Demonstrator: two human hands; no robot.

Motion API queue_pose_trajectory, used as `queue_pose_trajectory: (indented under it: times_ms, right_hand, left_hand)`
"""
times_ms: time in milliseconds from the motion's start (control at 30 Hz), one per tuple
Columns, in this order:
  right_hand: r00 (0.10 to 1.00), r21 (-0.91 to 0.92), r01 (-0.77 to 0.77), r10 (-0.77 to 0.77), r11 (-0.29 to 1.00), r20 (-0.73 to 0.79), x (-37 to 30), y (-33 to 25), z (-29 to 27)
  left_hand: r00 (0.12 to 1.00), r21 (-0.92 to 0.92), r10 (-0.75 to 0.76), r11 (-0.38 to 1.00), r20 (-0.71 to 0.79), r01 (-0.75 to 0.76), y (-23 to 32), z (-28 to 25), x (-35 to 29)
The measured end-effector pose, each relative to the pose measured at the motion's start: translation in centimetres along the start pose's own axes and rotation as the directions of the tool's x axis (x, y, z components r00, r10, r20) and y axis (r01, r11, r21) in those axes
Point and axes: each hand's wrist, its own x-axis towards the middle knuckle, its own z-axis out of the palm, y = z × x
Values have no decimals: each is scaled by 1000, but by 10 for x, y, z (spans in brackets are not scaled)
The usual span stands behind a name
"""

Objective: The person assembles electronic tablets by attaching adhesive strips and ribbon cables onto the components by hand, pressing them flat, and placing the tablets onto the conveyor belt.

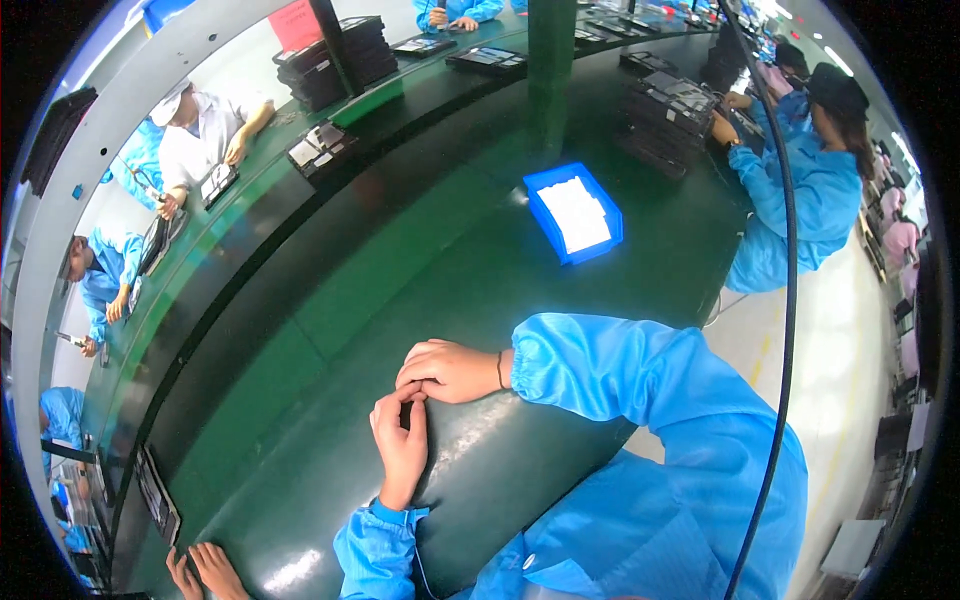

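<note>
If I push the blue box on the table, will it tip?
The blue box looks low and wide, so it probably won't tip. Its straight sides suggest stiffness. The shiny green table might let it slide.

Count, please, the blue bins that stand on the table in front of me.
1: the blue bin stands on the green table, ahead and to the right of your right hand. Farther away, others may be hidden.

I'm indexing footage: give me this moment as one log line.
left hand: fingertips meeting right hand | right hand: over green table, no held object visible | blue bin: white contents
</note>
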Motion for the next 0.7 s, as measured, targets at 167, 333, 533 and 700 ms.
queue_pose_trajectory:
  times_ms: [167, 333, 533, 700]
  right_hand:
    - [999, -5, 14, -14, 1000, 38, 3, -4, -1]
    - [999, -35, 18, -17, 999, 48, 0, -1, -4]
    - [999, -21, -1, 2, 1000, 50, 1, -5, -8]
    - [998, -49, -10, 13, 999, 62, 5, -5, -11]
  left_hand:
    - [1000, -39, 22, 999, -17, -23, 3, -3, 1]
    - [996, -57, 64, 996, -59, -67, -2, 6, 1]
    - [998, -13, 69, 998, -13, -69, 0, 3, -1]
    - [998, -22, 54, 998, -10, -55, 5, -1, 3]
